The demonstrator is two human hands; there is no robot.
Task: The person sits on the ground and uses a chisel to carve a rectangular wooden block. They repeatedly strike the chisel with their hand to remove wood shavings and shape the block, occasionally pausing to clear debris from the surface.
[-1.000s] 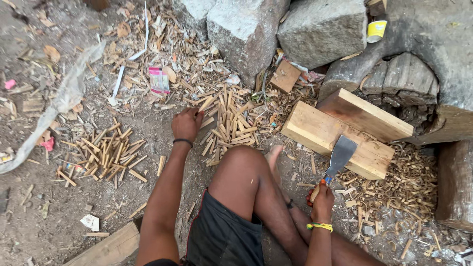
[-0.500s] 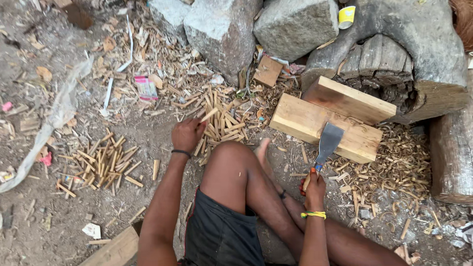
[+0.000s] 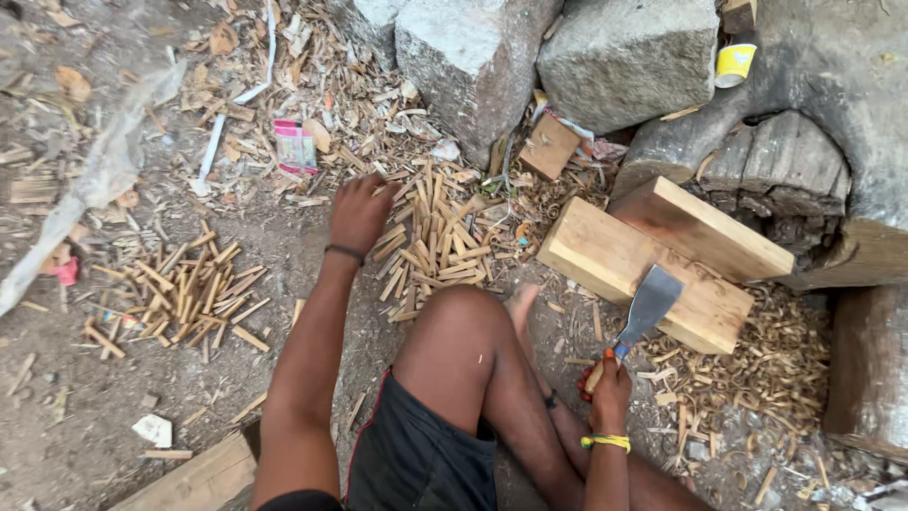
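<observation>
I sit on the ground with my knee up. My left hand (image 3: 359, 210) reaches down onto a pile of short split wood sticks (image 3: 437, 241), fingers on the pile's left edge; whether it grips a stick I cannot tell. My right hand (image 3: 608, 381) is shut on the handle of a broad-bladed cleaver (image 3: 648, 303), whose blade rests against a pale wooden block (image 3: 605, 254). A second plank (image 3: 709, 227) lies on that block's far side.
Another heap of sticks (image 3: 184, 298) lies to the left. Big grey stones (image 3: 530, 47) stand at the back, with a small wood square (image 3: 550, 147), a pink packet (image 3: 295, 144) and a yellow cup (image 3: 734, 64). Wood shavings (image 3: 766, 369) cover the ground right; a log (image 3: 875, 369) stands beyond.
My left hand has moved a little farther onto the stick pile. The cleaver has stayed against the block. The view has shifted slightly.
</observation>
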